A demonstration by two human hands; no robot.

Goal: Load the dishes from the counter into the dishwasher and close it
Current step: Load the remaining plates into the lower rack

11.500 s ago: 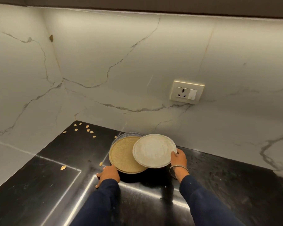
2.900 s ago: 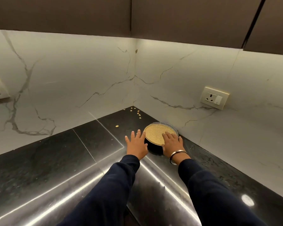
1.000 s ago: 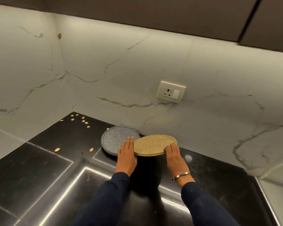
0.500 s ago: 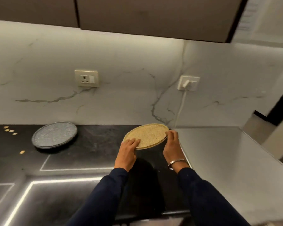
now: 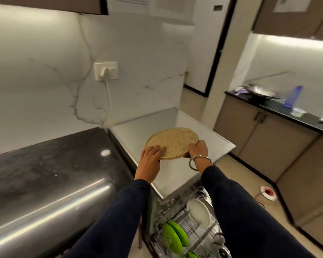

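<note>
Both hands grasping tan plate [image 5: 172, 141], held above grey dishwasher top [image 5: 209, 133] near its front edge. Left hand [image 5: 151, 158] grips near-left rim, fingers on top; right hand [image 5: 198, 148] clasps right rim. Below: open rack [image 5: 183, 218], white plate [image 5: 198, 213] and green plates [image 5: 172, 236] upright.

Single head-worn wide view, looking forward and down, close over both hands; open dishwasher rack [image 5: 186, 226] just below their grip.
</note>
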